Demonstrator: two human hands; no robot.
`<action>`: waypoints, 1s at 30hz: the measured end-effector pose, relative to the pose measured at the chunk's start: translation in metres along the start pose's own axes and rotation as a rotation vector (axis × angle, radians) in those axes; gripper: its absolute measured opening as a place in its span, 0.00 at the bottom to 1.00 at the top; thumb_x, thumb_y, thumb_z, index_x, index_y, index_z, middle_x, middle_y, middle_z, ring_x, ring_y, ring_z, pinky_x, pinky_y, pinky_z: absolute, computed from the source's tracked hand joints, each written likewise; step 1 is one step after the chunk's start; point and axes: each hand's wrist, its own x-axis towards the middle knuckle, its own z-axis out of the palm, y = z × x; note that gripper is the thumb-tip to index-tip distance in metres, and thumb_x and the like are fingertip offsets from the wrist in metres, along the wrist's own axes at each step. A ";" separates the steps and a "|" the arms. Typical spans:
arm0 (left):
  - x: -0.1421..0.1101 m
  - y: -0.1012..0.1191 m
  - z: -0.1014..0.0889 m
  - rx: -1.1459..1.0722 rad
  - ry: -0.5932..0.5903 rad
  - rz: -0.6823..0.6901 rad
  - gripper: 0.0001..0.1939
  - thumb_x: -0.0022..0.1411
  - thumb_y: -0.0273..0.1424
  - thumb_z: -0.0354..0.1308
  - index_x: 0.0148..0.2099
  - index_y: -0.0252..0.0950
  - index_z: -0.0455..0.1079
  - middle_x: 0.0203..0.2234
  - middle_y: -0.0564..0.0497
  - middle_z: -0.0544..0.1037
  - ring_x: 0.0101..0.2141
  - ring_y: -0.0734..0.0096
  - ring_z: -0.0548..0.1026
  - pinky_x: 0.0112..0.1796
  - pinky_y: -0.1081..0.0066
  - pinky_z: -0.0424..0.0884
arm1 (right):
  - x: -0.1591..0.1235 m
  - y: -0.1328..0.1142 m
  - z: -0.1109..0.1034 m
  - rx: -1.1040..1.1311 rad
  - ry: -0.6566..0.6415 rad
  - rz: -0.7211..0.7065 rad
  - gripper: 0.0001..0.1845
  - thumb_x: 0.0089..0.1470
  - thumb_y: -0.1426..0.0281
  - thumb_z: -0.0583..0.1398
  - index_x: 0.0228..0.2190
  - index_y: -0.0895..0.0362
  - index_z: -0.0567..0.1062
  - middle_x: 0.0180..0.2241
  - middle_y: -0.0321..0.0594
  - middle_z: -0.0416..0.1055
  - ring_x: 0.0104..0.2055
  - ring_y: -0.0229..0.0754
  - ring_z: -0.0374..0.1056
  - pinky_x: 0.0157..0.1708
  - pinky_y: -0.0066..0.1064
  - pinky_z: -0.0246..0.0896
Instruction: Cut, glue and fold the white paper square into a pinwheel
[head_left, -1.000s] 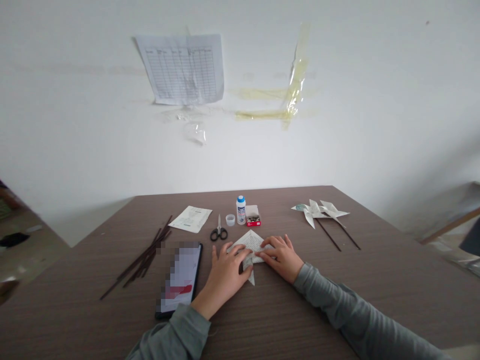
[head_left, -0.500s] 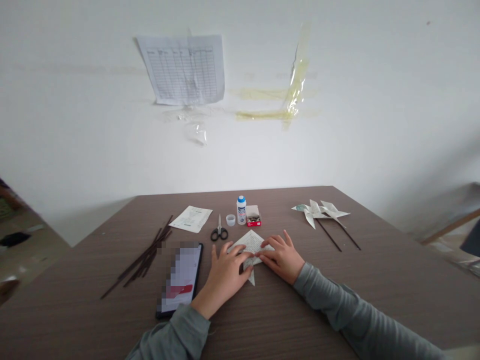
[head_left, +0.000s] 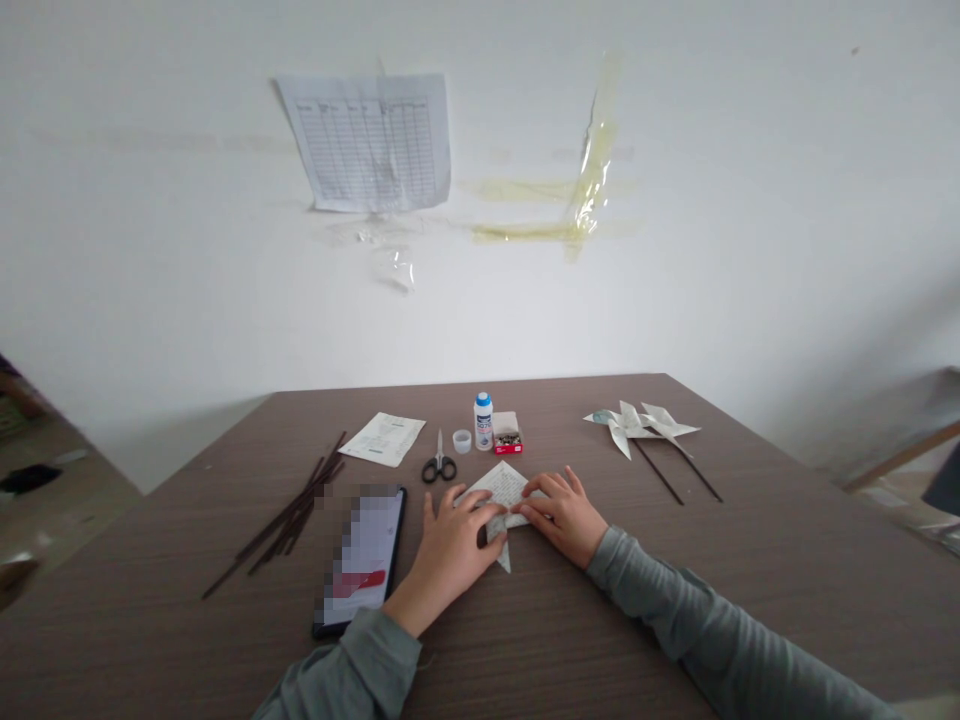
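A sheet of printed paper (head_left: 508, 484), cut and partly folded, lies on the table between my hands. My left hand (head_left: 454, 540) grips its left side, thumb and index finger near a pointed flap (head_left: 499, 553) that sticks out toward me. From the right, my right hand (head_left: 564, 512) pinches the paper near its middle, with thumb and index finger close to the left fingertips. Fingers cover much of the paper, so the fold under them is hidden.
Beyond the paper stand scissors (head_left: 439, 462), a small white cup (head_left: 462, 441), a blue-capped bottle (head_left: 483, 422) and a red box of small metal pieces (head_left: 508, 443). Dark sticks (head_left: 292, 515), a phone (head_left: 364, 560) and flat paper (head_left: 384, 439) lie left; two paper pinwheels (head_left: 637, 424) lie right.
Almost nothing differs. Both hands stay on the paper, with the right fingers shifted very slightly; the objects around them are in the same places.
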 end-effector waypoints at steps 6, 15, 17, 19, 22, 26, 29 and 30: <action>-0.002 0.005 -0.007 0.001 -0.034 0.006 0.23 0.81 0.29 0.75 0.72 0.53 0.93 0.78 0.44 0.89 0.83 0.25 0.75 0.83 0.05 0.57 | 0.002 0.001 0.009 0.044 0.024 0.051 0.19 0.86 0.62 0.66 0.48 0.39 0.99 0.61 0.46 0.92 0.71 0.64 0.85 0.90 0.85 0.54; 0.001 0.008 -0.008 0.011 -0.048 -0.015 0.24 0.79 0.28 0.74 0.71 0.53 0.93 0.77 0.45 0.89 0.83 0.24 0.75 0.84 0.07 0.58 | 0.004 -0.003 0.001 -0.038 0.021 -0.011 0.15 0.85 0.61 0.69 0.50 0.37 0.99 0.60 0.43 0.94 0.70 0.66 0.85 0.90 0.84 0.55; 0.002 0.008 -0.007 0.009 -0.035 -0.007 0.24 0.79 0.29 0.75 0.71 0.52 0.93 0.77 0.44 0.90 0.82 0.25 0.76 0.84 0.07 0.58 | 0.005 -0.004 -0.003 -0.073 0.031 -0.029 0.15 0.85 0.62 0.69 0.50 0.37 0.98 0.59 0.43 0.94 0.69 0.65 0.86 0.90 0.84 0.55; 0.002 0.007 -0.007 0.010 -0.033 0.006 0.23 0.79 0.29 0.75 0.71 0.50 0.92 0.76 0.44 0.90 0.82 0.25 0.76 0.84 0.07 0.57 | 0.005 -0.005 -0.005 -0.089 0.025 -0.045 0.15 0.85 0.63 0.68 0.52 0.37 0.98 0.58 0.43 0.93 0.69 0.63 0.86 0.90 0.84 0.56; 0.002 0.006 -0.009 0.009 -0.036 0.029 0.23 0.78 0.30 0.76 0.71 0.51 0.92 0.76 0.44 0.90 0.81 0.26 0.76 0.84 0.07 0.56 | 0.004 -0.005 -0.007 -0.074 0.007 -0.038 0.17 0.86 0.64 0.67 0.52 0.38 0.98 0.59 0.43 0.93 0.69 0.63 0.87 0.90 0.84 0.57; 0.001 0.006 -0.011 0.014 -0.033 0.029 0.23 0.79 0.30 0.75 0.71 0.51 0.92 0.76 0.45 0.90 0.82 0.23 0.76 0.85 0.08 0.56 | 0.003 -0.004 -0.001 -0.024 0.003 0.014 0.19 0.87 0.65 0.65 0.53 0.39 0.99 0.60 0.44 0.93 0.69 0.62 0.87 0.90 0.82 0.58; 0.001 0.007 -0.011 0.034 -0.054 0.011 0.25 0.80 0.29 0.74 0.73 0.52 0.91 0.79 0.46 0.88 0.83 0.24 0.74 0.85 0.07 0.56 | 0.003 -0.007 0.004 -0.028 0.024 0.055 0.20 0.87 0.67 0.65 0.54 0.41 0.99 0.60 0.45 0.92 0.69 0.61 0.86 0.91 0.80 0.56; 0.001 0.007 -0.011 0.038 -0.058 0.005 0.25 0.81 0.29 0.74 0.74 0.52 0.91 0.80 0.46 0.87 0.84 0.25 0.74 0.85 0.08 0.55 | 0.004 -0.008 0.004 -0.037 0.021 0.059 0.19 0.87 0.66 0.65 0.53 0.41 0.99 0.60 0.45 0.92 0.69 0.62 0.86 0.91 0.80 0.54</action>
